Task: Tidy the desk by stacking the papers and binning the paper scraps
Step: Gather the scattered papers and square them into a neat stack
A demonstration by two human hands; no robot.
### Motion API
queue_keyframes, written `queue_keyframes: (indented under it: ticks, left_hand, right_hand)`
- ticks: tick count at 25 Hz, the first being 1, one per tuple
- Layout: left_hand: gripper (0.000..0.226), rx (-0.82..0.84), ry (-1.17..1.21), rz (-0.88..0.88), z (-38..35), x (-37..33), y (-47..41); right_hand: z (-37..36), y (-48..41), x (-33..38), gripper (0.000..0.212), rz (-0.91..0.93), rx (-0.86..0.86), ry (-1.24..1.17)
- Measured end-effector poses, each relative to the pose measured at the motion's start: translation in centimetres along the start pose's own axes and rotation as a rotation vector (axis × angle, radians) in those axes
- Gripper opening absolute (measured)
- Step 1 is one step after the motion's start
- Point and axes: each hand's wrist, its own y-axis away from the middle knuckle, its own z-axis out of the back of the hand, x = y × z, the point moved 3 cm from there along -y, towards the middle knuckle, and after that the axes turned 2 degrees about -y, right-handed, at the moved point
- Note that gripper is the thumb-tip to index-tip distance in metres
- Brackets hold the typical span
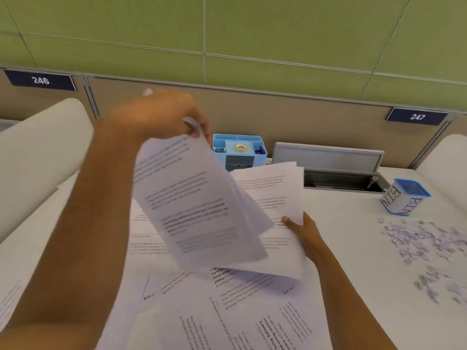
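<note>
Stage, by judgement: stacking part-way, binning not begun. In left hand (161, 114), raised over the desk (341, 223): printed sheet (199, 198) pinched at its top edge, hanging down, motion-blurred; possibly a second sheet behind it, cannot tell. In right hand (303, 233), thumb on top: partial stack (273, 198) gripped at its right edge, held just above the loose papers (227, 311). Left to gather: loose papers lying flat across the near desk, overlapping, at mixed angles. Scraps (424, 243) scattered on desk at right, near the bin (404, 197) but apart from it; none seen inside bin. Counts: hands 2; bin 1; sheets in partial stack several, edges not separable; loose papers at least 4; scraps too many to count; blue organiser (238, 150) 1; tape roll (241, 147) 1.
</note>
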Motion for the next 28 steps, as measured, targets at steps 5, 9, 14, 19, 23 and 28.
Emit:
queue_keyframes:
  ticks: [5,9,14,19,23,28]
  left_hand:
    - [0.031,0.143,-0.109,-0.176,-8.8,-5.2,-7.4]
    - [0.043,0.148,-0.077,-0.134,-17.2,-6.6,-9.6]
    - [0.071,-0.082,-0.21,0.103,-18.6,-4.1,-8.1]
    - [0.09,0.027,0.571,0.766,-20.1,2.3,-1.5]
    - [0.053,0.193,1.615,0.814,-23.4,1.6,1.6]
    - [0.045,0.186,1.518,0.837,-28.5,0.4,1.2]
  right_hand:
    - [-4.7,1.5,-0.3,0.036,-0.098,0.253,0.048]
    - [-6.1,2.0,-1.3,0.039,-0.133,0.291,0.001]
    - [-5.3,2.3,-1.5,0.038,-0.12,0.267,-0.134]
    - [-4.4,1.8,-1.0,0.082,-0.106,0.232,-0.118]
    - [-5.2,2.1,-0.5,0.041,-0.152,0.222,-0.173]
    - [-4.8,2.3,-1.6,0.041,-0.397,0.189,-0.045]
